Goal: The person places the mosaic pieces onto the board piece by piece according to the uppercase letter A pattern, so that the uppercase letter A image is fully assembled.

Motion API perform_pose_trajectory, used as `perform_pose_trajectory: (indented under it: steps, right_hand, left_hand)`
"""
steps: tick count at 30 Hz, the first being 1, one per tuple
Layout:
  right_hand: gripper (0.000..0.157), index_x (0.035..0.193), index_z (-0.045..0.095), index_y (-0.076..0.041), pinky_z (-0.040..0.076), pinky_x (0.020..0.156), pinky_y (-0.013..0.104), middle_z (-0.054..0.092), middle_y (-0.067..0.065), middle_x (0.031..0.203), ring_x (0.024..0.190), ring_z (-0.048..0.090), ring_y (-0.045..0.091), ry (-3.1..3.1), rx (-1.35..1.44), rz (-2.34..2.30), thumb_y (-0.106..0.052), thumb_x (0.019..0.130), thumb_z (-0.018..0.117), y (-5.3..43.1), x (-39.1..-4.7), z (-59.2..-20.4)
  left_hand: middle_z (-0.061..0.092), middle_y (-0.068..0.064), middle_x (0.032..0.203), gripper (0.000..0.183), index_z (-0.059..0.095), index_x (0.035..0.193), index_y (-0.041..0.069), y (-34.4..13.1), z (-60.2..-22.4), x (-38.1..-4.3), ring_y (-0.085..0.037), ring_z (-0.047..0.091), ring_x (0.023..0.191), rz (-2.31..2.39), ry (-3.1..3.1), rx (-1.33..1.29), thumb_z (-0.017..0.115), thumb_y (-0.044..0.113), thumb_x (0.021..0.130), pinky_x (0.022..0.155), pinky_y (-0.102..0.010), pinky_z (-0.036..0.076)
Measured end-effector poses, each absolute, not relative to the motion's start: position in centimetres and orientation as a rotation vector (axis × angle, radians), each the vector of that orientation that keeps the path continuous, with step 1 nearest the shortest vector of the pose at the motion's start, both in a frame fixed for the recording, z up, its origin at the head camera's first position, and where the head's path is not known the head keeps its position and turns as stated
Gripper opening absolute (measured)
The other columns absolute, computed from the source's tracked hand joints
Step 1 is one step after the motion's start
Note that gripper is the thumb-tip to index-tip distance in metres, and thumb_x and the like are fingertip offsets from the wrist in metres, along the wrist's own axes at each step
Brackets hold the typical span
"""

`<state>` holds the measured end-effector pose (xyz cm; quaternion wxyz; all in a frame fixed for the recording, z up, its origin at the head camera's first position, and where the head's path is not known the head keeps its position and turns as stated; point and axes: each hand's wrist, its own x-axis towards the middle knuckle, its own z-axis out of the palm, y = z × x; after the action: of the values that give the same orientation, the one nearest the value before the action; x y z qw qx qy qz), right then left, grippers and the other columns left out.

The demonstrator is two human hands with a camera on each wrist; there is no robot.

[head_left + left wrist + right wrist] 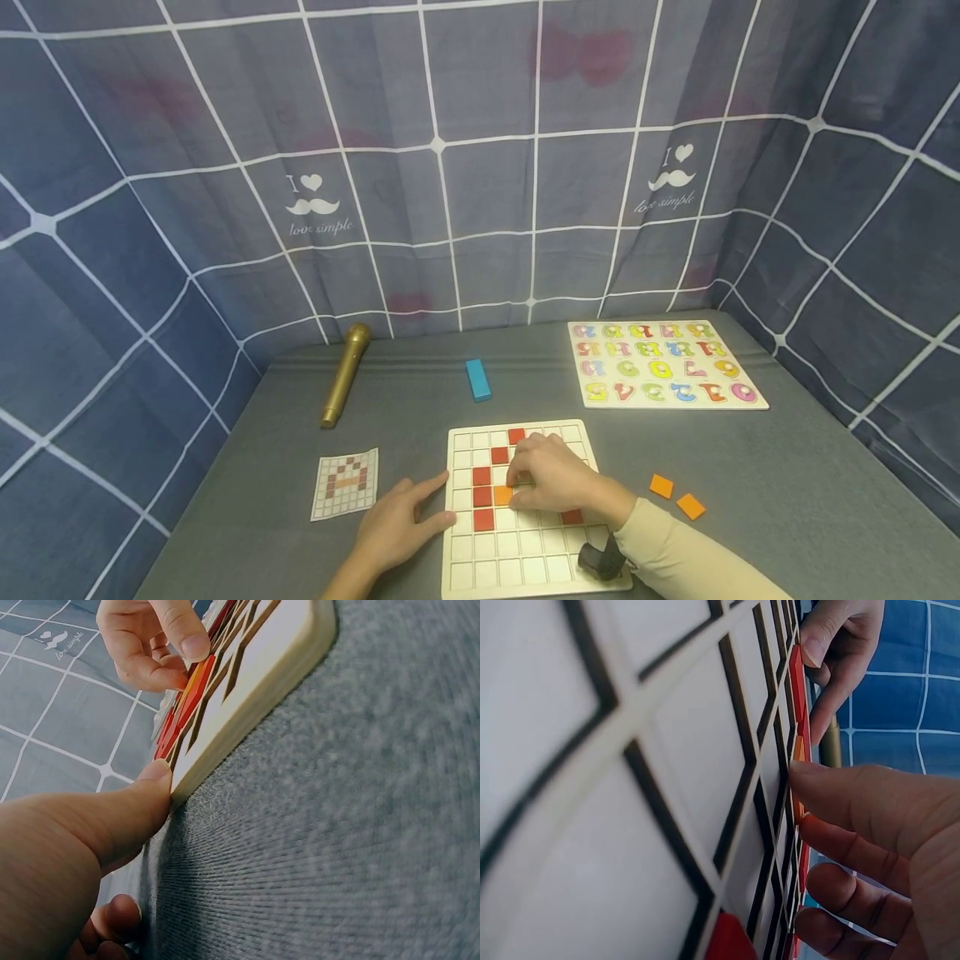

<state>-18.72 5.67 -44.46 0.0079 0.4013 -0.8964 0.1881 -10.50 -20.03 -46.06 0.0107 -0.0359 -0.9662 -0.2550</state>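
Observation:
A cream grid board (517, 571) lies on the table with several red tiles (482, 497) and an orange tile (501, 496) in its cells. My right hand (555, 475) is over the board's middle, thumb and index finger pinching an orange tile (799, 801) down at the grid, beside the first one. That hand hides part of the tile and the cells under it. My left hand (397, 521) rests at the board's left edge, thumb and index finger extended against the rim, as the left wrist view also shows.
Two loose orange tiles (677, 497) lie right of the board. A printed grid card (345, 504) is at the left, a gold microphone (345, 379) behind it. Farther back are a blue block (477, 380) and a number puzzle board (667, 367). Checked curtains enclose the table.

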Motion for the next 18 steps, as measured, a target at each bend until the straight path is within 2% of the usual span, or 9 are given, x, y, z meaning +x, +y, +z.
perform_pose_trajectory:
  steps: [8, 18]
  right_hand:
    - [0.013, 0.084, 0.075, -0.024, 0.030, 0.074, 0.024, 0.056, -0.016, 0.080, 0.081, 0.043, 0.002, -2.771, 1.265, 0.581, -0.031, 0.074, 0.080, 5.8, -18.8, -44.4]
    - [0.014, 0.089, 0.074, -0.024, 0.032, 0.077, 0.027, 0.058, -0.016, 0.084, 0.084, 0.044, 0.002, -2.788, 1.232, 0.635, -0.032, 0.078, 0.078, 7.0, -18.7, -44.2]
  left_hand:
    - [0.042, 0.007, 0.071, 0.062, 0.063, 0.133, 0.030, -20.0, -46.1, -10.6, -0.004, 0.033, 0.057, -0.786, -3.017, -0.125, 0.072, 0.059, 0.079, 0.051, -0.022, 0.027]
    - [0.042, 0.007, 0.072, 0.062, 0.063, 0.133, 0.030, -20.1, -46.0, -10.6, -0.005, 0.032, 0.057, -0.807, -3.019, -0.128, 0.072, 0.059, 0.079, 0.050, -0.022, 0.027]
